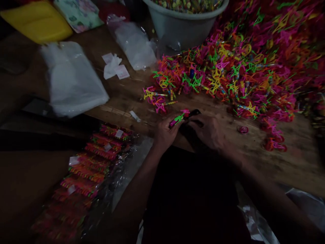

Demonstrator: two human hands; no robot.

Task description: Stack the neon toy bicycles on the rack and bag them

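Note:
My left hand (165, 133) is closed round a small green and pink plastic toy (179, 118) at the near edge of the wooden table (279, 159). My right hand (208, 130) meets it from the right, fingers curled on a dark piece (194, 113) at the toy's end; what that piece is I cannot make out. A big heap of bright plastic toys (241, 67) in pink, orange, green and yellow spreads over the table beyond both hands. The picture is dim and blurred.
Packed rows of toys in clear bags (93, 162) lie at lower left. A stack of clear plastic bags (71, 79) and another bag (134, 44) lie on the table's left. A grey tub (182, 25) stands at the back. Small paper labels (115, 66) lie between.

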